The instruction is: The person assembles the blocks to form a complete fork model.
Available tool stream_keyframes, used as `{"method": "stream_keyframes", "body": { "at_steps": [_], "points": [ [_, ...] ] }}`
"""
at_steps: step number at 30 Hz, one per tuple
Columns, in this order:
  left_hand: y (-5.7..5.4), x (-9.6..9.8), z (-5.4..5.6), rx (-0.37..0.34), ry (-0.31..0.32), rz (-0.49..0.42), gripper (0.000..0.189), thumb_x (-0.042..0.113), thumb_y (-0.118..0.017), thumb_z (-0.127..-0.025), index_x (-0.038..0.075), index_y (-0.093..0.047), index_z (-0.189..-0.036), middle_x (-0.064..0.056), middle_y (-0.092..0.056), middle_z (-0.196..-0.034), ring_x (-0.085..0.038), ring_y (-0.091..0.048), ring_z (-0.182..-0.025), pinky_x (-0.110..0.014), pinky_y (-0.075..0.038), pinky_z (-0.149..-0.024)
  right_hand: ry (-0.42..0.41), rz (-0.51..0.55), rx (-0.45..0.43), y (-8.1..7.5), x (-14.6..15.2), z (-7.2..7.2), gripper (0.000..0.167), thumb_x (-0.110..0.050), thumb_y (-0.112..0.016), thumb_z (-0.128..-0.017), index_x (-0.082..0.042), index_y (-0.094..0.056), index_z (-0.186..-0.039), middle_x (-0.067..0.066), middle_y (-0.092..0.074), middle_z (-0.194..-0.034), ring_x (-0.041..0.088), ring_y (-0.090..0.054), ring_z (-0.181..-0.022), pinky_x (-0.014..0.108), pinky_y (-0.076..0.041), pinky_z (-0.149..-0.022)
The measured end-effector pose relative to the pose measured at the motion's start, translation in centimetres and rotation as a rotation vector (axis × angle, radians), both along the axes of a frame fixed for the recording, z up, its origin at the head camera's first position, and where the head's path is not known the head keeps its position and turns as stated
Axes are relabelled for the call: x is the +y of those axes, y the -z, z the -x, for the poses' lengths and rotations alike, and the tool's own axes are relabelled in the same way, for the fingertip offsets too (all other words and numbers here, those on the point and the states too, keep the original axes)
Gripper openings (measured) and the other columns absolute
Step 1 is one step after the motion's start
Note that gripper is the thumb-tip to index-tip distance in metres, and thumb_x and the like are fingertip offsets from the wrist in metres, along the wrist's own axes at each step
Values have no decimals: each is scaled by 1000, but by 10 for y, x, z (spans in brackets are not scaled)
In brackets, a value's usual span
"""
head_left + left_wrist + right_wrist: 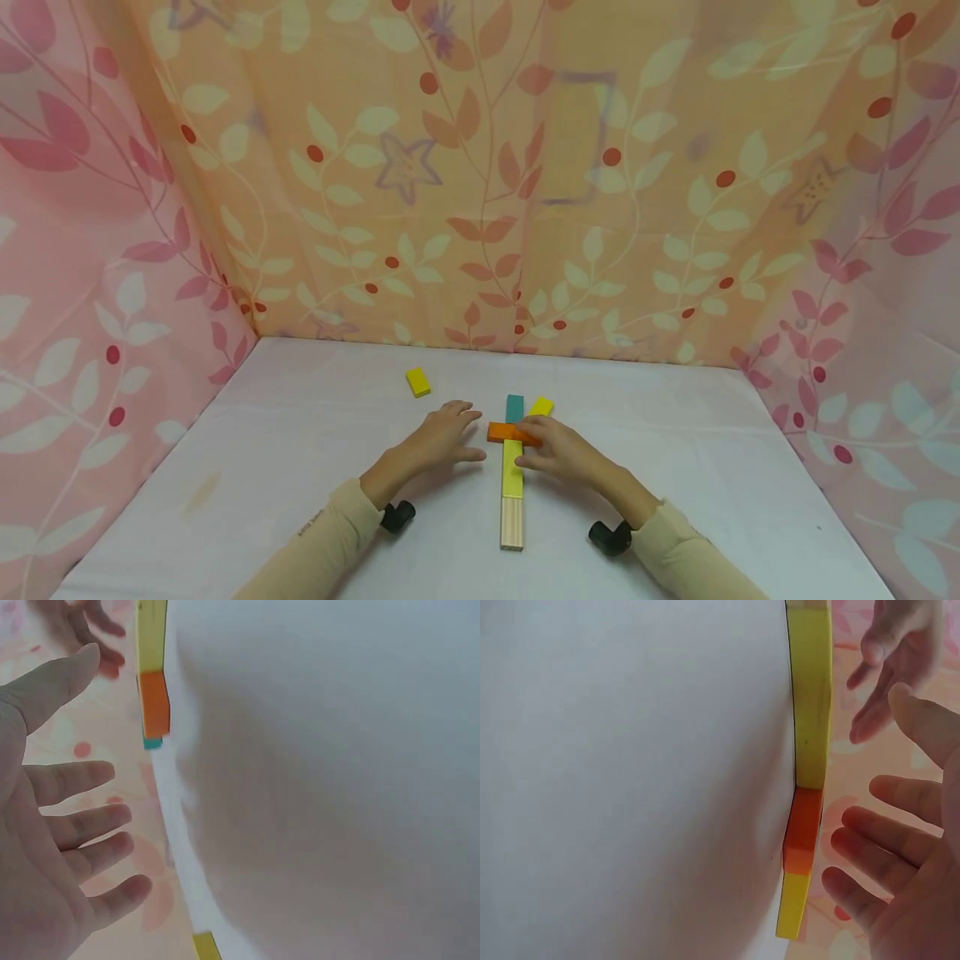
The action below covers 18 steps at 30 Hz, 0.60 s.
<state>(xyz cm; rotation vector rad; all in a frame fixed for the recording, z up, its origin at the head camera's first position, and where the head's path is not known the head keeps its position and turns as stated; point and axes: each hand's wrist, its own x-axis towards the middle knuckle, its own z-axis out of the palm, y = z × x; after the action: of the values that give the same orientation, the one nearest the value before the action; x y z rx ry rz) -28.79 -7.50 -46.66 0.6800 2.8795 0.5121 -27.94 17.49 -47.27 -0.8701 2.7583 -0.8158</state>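
A plain wooden block (512,527) and a light yellow block (512,479) lie end to end in a line on the white surface. An orange block (501,432) crosses the far end of that line. Beyond it are a teal block (514,407) and a yellow block (542,406). My left hand (441,440) is left of the row, fingers spread and holding nothing. From the right, my right hand (566,452) covers part of the orange block in the head view. The right wrist view shows its fingers (889,847) apart from the blocks, with nothing held.
Another yellow block (417,382) lies alone at the back left of the white tabletop (637,408). Patterned cloth (480,275) stands along the back and both sides. A black wrist camera (398,516) is on the left wrist, another black camera (610,538) on the right.
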Motion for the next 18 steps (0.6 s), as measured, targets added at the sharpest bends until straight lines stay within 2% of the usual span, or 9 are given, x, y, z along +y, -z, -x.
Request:
{"method": "stream_keyframes", "body": {
  "at_steps": [6, 11, 14, 18],
  "points": [
    [0, -13, 11, 21, -37, -19, 70, 46, -73, -83, 9, -53, -139, -14, -45, -149, -33, -37, -141, -59, -34, -111, -65, -63, 51, 0, 0, -11, 65, -49, -68, -87, -11, -55, -138, 12, -50, -145, 35, -48, -133, 53, -44, -105],
    [-2, -25, 21, 27, -80, -32, 70, 45, -73, -84, 8, -52, -139, -15, -45, -149, -34, -35, -142, -59, -30, -114, -85, -116, 89, 0, -1, -18, 72, -56, -66, -85, -11, -52, -141, 11, -47, -148, 34, -46, -134, 52, -43, -106],
    [-2, -32, 26, 26, -97, -46, 69, 44, -73, -85, 7, -52, -139, -16, -45, -149, -35, -36, -141, -60, -31, -112, -102, -135, 103, 0, -1, -22, 76, -58, -66, -84, -11, -51, -141, 9, -47, -147, 31, -48, -132, 50, -43, -107],
    [1, -41, 34, 27, -109, -64, 67, 42, -73, -85, 6, -53, -138, -18, -46, -148, -36, -38, -140, -61, -33, -110, -135, -170, 164, 2, -2, -25, 80, -63, -65, -82, -10, -51, -140, 9, -48, -145, 29, -50, -130, 48, -44, -106]
  ]
}}
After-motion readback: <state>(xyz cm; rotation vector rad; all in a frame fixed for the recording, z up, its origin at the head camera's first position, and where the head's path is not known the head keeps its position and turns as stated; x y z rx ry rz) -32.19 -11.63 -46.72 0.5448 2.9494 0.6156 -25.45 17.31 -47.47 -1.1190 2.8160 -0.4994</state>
